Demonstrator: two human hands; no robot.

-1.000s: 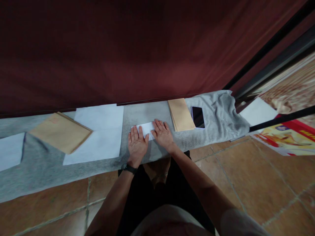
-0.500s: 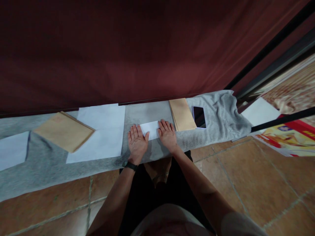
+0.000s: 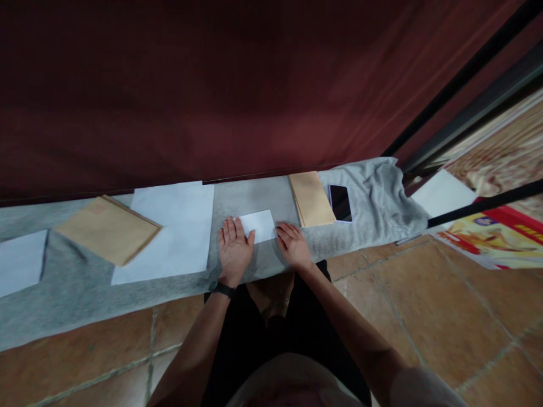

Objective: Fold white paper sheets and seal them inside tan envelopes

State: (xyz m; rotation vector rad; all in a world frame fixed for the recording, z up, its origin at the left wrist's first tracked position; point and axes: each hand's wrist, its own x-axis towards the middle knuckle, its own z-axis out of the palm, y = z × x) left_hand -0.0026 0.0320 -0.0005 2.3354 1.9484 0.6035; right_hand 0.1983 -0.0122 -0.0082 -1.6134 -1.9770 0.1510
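Since the white paper runs longways side to side, the left hand is flat-palmed over its left end, right hand loosely curled just beside the other.

Smooth and matt in the small white rectangular paper sheet, towards seven o'clock, and in the large white paper between eight and nine. Matt in the flat tan paper stack at nine and the narrower tan paper stack at three. Glossy on the black-faced rectangular phone beyond. Fuzzy and rumpled in the long grey cloth underneath. Dull, stone-like on the flat brown floor tiles at four.
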